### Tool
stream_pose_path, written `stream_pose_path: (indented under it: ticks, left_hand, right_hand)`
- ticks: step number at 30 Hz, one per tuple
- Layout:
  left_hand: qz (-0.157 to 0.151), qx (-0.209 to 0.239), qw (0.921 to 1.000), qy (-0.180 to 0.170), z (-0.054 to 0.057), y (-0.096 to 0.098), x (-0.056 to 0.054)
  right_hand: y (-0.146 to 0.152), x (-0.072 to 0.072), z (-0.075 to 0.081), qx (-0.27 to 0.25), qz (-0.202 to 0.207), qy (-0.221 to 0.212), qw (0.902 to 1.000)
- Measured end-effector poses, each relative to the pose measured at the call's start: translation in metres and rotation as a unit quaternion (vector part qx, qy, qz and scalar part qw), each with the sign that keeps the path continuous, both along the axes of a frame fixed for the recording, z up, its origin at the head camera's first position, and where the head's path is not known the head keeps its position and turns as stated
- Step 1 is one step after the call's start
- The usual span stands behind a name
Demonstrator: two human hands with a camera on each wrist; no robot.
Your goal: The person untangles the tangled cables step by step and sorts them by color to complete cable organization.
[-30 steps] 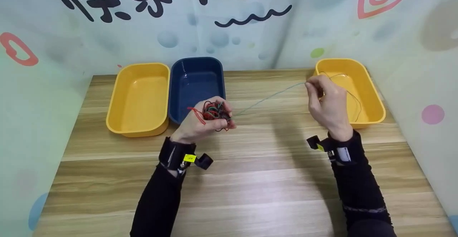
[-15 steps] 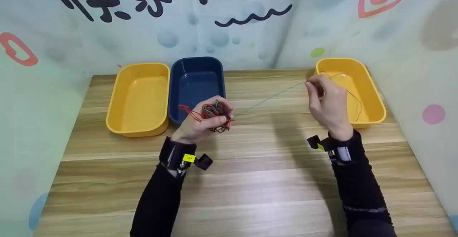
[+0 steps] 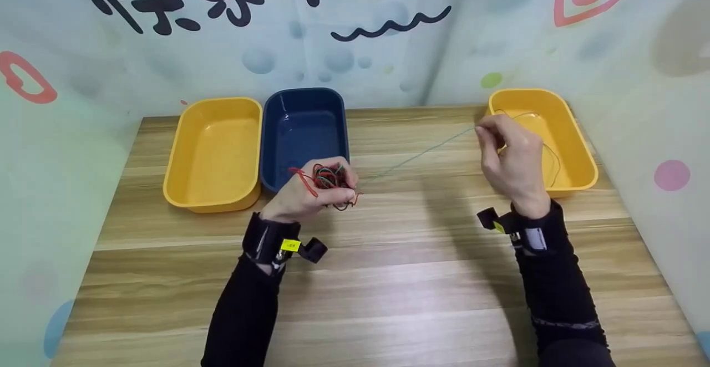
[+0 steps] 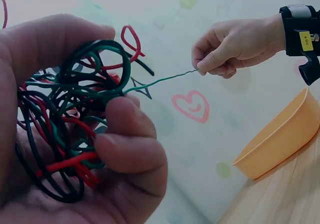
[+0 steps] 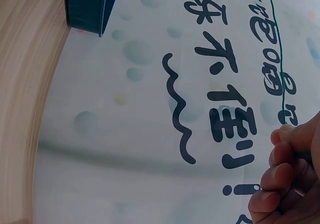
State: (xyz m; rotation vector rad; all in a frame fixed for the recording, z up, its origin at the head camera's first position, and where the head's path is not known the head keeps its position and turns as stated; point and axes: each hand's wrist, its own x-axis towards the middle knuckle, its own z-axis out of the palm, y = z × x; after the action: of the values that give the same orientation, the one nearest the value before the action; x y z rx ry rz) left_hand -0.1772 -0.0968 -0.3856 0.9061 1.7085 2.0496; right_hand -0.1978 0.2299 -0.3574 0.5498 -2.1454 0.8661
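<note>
At the far left stands a yellow box (image 3: 213, 159) on the tabletop (image 3: 388, 284), and just beside it is a blue box (image 3: 302, 128). Near the front edge of this blue box, above the tabletop, is the left hand (image 3: 297, 200). It is grasping a tangle of strings (image 3: 330, 177), with the fingers and the thumb curled around it.

The tangle looks like a loose, messy ball of thin strings in at least 3 colours: red, green and black. In the left wrist view, many loops cross each other; a round dark loop sits at the top, and a red bundle lies lower, near the curled fingers. A red loop (image 3: 302, 178) sticks out over the back of the hand, and some short red ends hang at the other side.

From the tangle, 1 green string (image 3: 421, 152) runs up to the right, almost straight, in the air. Near its far end it looks slightly wavy.

The right hand (image 3: 516, 159) pinches this end between the thumb and the finger. Behind this hand is another yellow box (image 3: 579, 162), with a thin dark string (image 3: 558, 162) lying curved inside. Whether this string joins the green one, I cannot tell.
</note>
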Motion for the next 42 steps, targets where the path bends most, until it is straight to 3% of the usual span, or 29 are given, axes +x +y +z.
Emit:
stream_pose_path:
  ticks: [6, 13, 19, 27, 30, 36, 39, 42]
  left_hand:
    - [0.039, -0.006, 0.9992, 0.007, 0.006, -0.006, 0.001]
    - [0.053, 0.047, 0.9974, -0.017, 0.014, -0.011, 0.003]
    - [0.111, 0.069, 0.9914, -0.013, 0.017, -0.012, 0.001]
    - [0.173, 0.055, 0.9828, -0.035, 0.015, -0.02, -0.003]
    - [0.223, 0.06, 0.9724, -0.037, 0.013, -0.025, -0.007]
    - [0.352, 0.067, 0.9322, -0.05, 0.008, -0.038, -0.018]
    - [0.39, 0.06, 0.9174, -0.052, 0.006, -0.043, -0.022]
    - [0.41, 0.052, 0.9087, -0.057, 0.006, -0.046, -0.024]
  right_hand:
    - [-0.003, 0.001, 0.0, 0.001, 0.002, 0.009, 1.0]
    - [-0.005, 0.003, 0.002, 0.0, -0.006, 0.022, 0.9997]
    - [-0.007, 0.005, 0.004, -0.006, -0.011, 0.032, 0.9994]
    - [-0.009, 0.013, 0.008, 0.013, 0.005, 0.035, 0.9993]
    - [-0.013, 0.019, 0.009, 0.031, 0.031, 0.035, 0.9984]
    - [-0.028, 0.036, 0.009, 0.085, 0.113, 0.034, 0.9894]
    - [-0.034, 0.042, 0.008, 0.103, 0.139, 0.034, 0.9843]
    - [-0.036, 0.045, 0.007, 0.113, 0.153, 0.036, 0.9812]
